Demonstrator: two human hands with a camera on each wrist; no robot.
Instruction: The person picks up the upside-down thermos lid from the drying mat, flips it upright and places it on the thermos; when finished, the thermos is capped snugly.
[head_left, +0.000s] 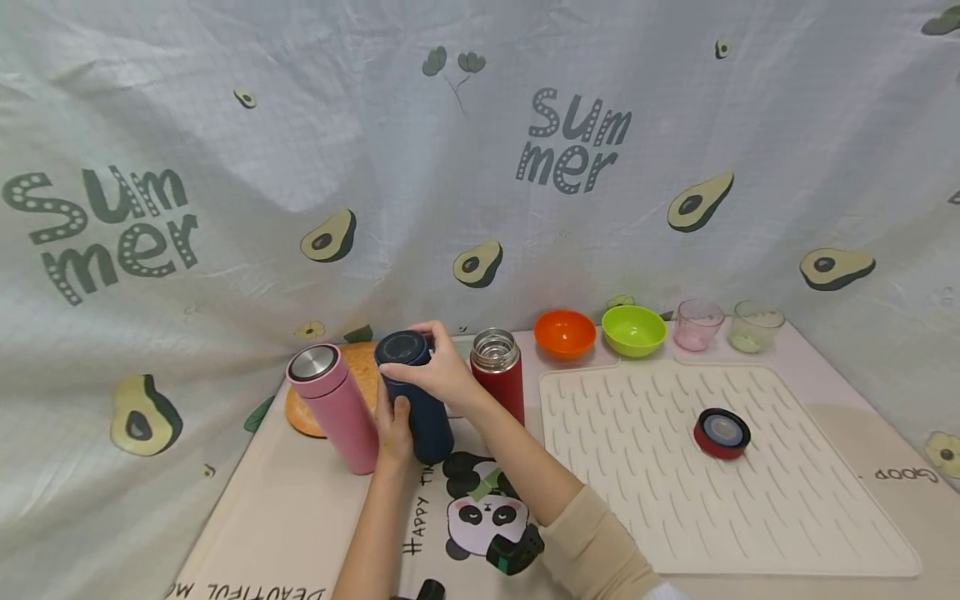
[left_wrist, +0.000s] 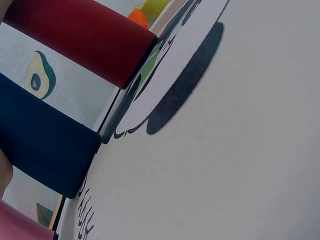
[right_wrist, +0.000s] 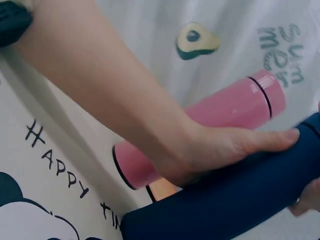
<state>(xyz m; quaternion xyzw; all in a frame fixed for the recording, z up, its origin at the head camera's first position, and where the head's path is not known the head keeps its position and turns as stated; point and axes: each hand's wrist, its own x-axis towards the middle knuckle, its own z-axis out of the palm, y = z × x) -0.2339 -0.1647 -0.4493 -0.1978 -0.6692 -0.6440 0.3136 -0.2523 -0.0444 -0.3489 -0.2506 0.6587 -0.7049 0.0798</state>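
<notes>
Head view showed your left hand [head_left: 393, 429] wrapped round the body of the navy flask [head_left: 420, 400], lower centre-left of the frame, standing on the surface between the pink flask [head_left: 333, 406] and the open red flask [head_left: 498, 372]. Your right hand [head_left: 438, 367] had its fingers [head_left: 429, 330] curled over the navy cap. To do this well, you needed the lower grip firm and the flask upright, turning only the cap, and your elbows clear of the neighbours. The red lid [head_left: 722, 432] lay on the white mat [head_left: 825, 517], right of centre.
</notes>
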